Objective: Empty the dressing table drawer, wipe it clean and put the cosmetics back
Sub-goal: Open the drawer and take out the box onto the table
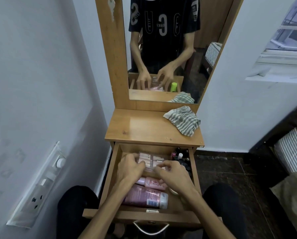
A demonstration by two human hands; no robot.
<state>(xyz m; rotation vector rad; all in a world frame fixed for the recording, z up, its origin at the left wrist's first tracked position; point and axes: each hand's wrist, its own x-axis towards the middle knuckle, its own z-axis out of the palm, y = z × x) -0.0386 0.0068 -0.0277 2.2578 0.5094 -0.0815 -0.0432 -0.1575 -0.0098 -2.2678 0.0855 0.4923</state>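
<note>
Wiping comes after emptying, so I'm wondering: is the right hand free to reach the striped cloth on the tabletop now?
Probably not yet: the right hand grips the clear packet in the drawer. Nothing blocks the striped cloth.

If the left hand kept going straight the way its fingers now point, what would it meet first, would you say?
The left hand points toward the back of the drawer; its fingers already touch the clear packet of pink tubes. Beyond that, probably the drawer's back wall, though depth is unclear.
</note>
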